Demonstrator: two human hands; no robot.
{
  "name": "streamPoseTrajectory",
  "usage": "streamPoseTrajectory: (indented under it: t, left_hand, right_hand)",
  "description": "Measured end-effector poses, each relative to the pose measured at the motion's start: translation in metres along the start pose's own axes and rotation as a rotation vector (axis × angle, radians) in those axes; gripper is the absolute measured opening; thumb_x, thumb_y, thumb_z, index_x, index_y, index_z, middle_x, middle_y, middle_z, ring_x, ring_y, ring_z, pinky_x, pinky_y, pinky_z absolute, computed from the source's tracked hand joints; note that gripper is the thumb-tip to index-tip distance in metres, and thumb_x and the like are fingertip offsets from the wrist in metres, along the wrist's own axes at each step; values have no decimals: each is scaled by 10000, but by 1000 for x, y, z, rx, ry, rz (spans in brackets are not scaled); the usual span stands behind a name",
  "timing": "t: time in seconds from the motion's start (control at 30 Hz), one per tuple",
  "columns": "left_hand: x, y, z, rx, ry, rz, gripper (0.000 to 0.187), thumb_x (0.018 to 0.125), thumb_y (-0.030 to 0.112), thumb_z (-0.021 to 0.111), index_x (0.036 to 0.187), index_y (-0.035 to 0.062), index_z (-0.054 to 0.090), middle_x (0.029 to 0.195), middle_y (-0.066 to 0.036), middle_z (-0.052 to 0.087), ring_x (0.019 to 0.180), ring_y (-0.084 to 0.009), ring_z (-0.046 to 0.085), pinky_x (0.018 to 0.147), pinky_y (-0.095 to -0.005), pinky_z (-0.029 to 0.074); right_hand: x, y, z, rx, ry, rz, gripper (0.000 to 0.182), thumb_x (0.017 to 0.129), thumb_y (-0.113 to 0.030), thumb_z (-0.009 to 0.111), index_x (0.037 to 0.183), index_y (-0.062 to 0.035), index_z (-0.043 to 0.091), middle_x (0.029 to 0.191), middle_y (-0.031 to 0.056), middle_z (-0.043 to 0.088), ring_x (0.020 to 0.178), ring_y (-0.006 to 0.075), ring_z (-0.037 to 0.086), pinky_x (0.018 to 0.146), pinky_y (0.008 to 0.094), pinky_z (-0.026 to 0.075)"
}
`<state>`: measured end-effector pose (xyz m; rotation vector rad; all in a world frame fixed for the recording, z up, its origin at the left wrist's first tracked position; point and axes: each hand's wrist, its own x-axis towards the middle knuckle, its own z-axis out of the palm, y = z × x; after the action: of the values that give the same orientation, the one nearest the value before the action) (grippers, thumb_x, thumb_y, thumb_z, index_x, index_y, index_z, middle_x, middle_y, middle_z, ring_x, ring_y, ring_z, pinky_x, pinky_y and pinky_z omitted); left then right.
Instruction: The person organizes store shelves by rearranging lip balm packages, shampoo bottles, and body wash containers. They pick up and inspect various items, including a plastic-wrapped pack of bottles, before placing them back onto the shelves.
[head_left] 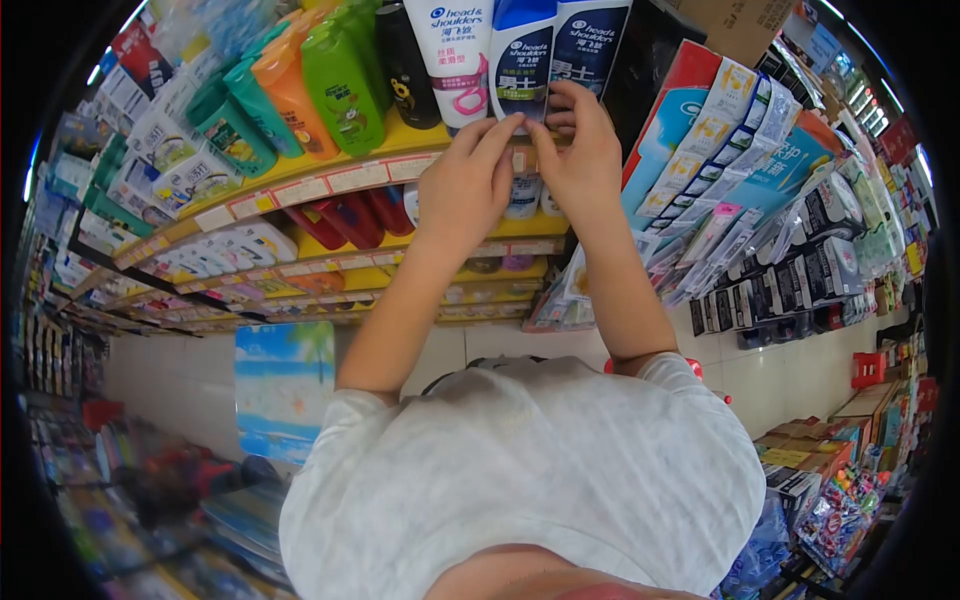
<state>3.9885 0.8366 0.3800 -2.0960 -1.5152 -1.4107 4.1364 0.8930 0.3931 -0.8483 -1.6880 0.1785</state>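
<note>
On the top shelf stands a small dark-blue shampoo bottle (522, 62) with a blue cap, labelled head & shoulders. Both hands are at its lower end. The fingers of my left hand (466, 186) are closed against its lower left front. My right hand (586, 152) has its thumb at the bottle's front and its fingers bent along the right side. A white tube (452, 55) with pink print is just left of the bottle. A larger navy bottle (592, 40) stands close on the right, partly behind my right fingers.
Green bottles (345, 85), orange bottles (290, 95) and a black bottle (408, 70) line the yellow shelf (400, 137) to the left. Hanging toothbrush packs (720, 140) and black boxes (800, 275) are at right. A beach-print panel (285, 390) is at lower left.
</note>
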Motion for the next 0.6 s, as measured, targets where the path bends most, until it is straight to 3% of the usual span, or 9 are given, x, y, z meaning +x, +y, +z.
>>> streamPoseTrajectory:
  t: [0.17,0.27,0.37,0.4,0.43,0.53,0.6]
  left_hand:
    - [6,2,-2,56,-3,23,351,933,163,659,1284,159,668,1126,-87,716,862,-309,721,699,-382,571]
    - [10,10,-8,123,-12,-2,274,910,154,693,1181,120,715,1046,-79,738,836,-290,725,695,-375,572]
    - [29,19,-37,104,94,149,187,867,110,745,1053,91,754,950,-84,744,804,-254,726,689,-355,570]
    - [47,20,-49,62,241,270,114,835,138,768,938,99,740,830,-52,722,736,-263,697,647,-378,557]
    - [69,28,-75,89,229,349,160,819,58,797,974,76,763,886,-96,736,777,-214,715,687,-313,557]
    - [162,26,-113,262,285,437,147,820,49,787,959,20,749,888,-102,729,759,-204,693,681,-278,534]
    - [230,30,-127,306,-149,337,401,1031,241,569,1401,91,608,1249,-159,714,1125,-293,694,970,-413,542]
  right_hand:
    - [2,-3,-1,-16,-29,11,400,854,-103,748,1226,-82,605,1084,110,670,888,246,713,741,370,568]
    - [2,-2,-1,-45,-43,13,399,854,-107,751,1224,-83,604,1072,108,667,871,246,710,733,372,566]
    - [2,-2,-1,-13,-49,30,403,856,-112,754,1227,-78,601,1067,109,663,854,245,708,727,375,565]
    - [2,-3,-2,-16,-47,28,405,856,-111,754,1229,-77,600,1067,110,662,852,244,708,728,374,565]
    - [1,-3,-3,-20,-49,28,407,856,-110,754,1230,-75,599,1067,110,661,849,243,708,728,373,566]
    - [0,-6,-4,-19,-61,40,424,850,-110,759,1237,-70,592,1073,111,658,852,237,708,730,367,567]
    - [1,-7,-4,-18,-55,32,438,843,-111,766,1241,-66,587,1080,110,655,855,232,705,726,361,569]
